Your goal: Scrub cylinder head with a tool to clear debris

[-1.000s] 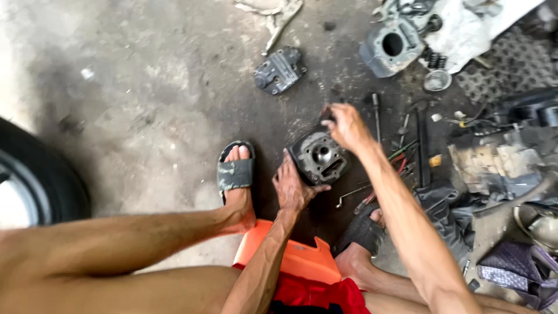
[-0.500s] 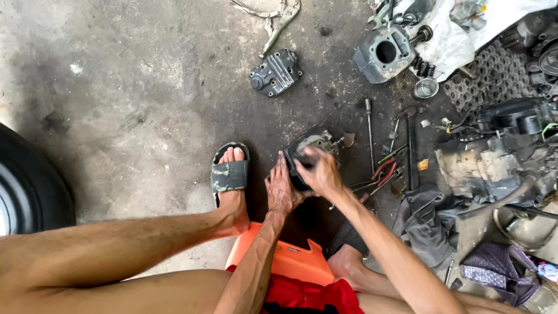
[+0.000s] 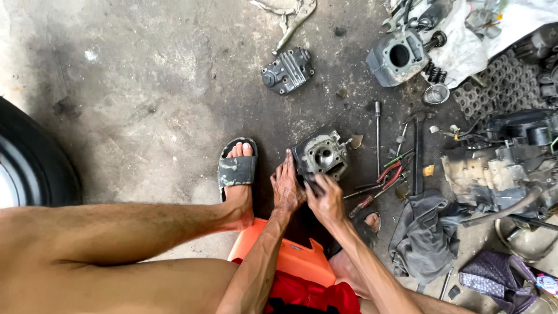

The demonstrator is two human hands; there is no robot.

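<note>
A grey metal cylinder head with a round centre bore stands on the oily concrete floor in front of me. My left hand rests against its left side with the fingers stretched up along it. At its lower edge my right hand is curled around the near corner of the casting. Both hands touch the part, which stays on the floor.
My sandalled foot is just left of the hands, above an orange stool. Pliers and rods lie right of the head. A finned cover, a cylinder block, an engine case, a grey rag and a tyre surround it.
My right hand has drawn back from beyond the cylinder head to its near lower edge. The left hand has stayed against its left side.
</note>
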